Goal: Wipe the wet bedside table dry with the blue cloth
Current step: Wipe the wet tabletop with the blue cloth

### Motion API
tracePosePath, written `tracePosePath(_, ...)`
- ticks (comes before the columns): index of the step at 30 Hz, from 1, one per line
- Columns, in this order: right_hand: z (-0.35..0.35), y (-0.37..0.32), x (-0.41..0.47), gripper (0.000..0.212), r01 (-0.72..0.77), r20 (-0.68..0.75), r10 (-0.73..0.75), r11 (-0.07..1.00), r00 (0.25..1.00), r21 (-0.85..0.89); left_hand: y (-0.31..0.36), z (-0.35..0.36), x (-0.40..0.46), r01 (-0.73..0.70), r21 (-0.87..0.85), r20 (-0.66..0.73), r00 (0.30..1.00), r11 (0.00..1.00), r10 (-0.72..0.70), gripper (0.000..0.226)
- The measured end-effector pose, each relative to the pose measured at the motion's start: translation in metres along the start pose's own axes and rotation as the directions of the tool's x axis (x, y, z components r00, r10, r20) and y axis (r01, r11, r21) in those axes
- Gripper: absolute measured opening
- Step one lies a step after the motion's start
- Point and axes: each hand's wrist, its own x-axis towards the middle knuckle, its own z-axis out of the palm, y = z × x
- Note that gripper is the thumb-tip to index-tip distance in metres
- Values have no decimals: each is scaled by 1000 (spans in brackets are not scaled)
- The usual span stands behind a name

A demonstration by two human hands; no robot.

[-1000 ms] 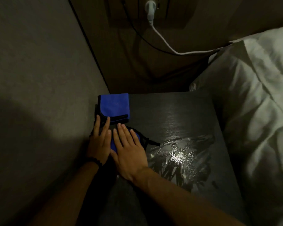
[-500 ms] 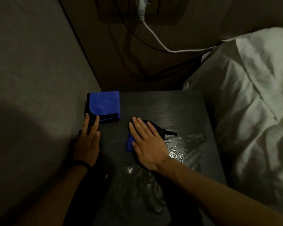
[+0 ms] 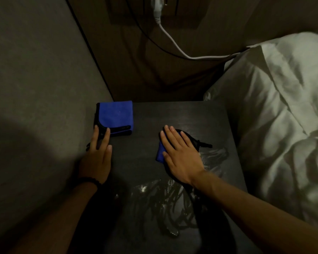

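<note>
The dark bedside table (image 3: 174, 114) shines with wet streaks (image 3: 165, 208) across its near and right parts. My right hand (image 3: 180, 154) lies flat, fingers straight, pressing a blue cloth (image 3: 160, 153) with black trim onto the middle of the top; most of that cloth is hidden under the palm. A second, folded blue cloth (image 3: 116, 117) sits in the far left corner. My left hand (image 3: 98, 154) rests flat on the table's left edge, fingertips touching the folded cloth's black border.
A grey wall (image 3: 40, 74) runs along the table's left side. A bed with white pillow and duvet (image 3: 283, 110) borders the right. A white cable (image 3: 174, 46) and a black cable hang from a wall socket behind the table.
My right hand has slid the cloth from the left edge towards the table's middle, away from my left hand. The left hand has stayed by the folded cloth.
</note>
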Motion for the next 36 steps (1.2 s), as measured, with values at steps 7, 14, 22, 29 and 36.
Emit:
tracePosePath(7,4,1,0,65,-18,-26,18,1000,999,-9,8,-1,-3,20,135,-88,996,991,-8,51)
tracePosePath(14,3,25,-9,66,-74,-51,73,997,996,-8,3,5,-2,29,164,-78,997,986,-17,53)
tracePosePath(22,-3,57,-25,70,-138,-62,138,990,988,3,2,9,1,121,119,-36,992,985,-118,57)
tracePosePath(29,0,88,-40,69,-188,-75,187,982,979,-3,11,6,-1,262,73,-73,964,962,-257,71)
tracePosePath(36,8,101,-54,66,-297,-118,300,954,947,45,11,6,-3,230,118,-94,971,966,-220,67)
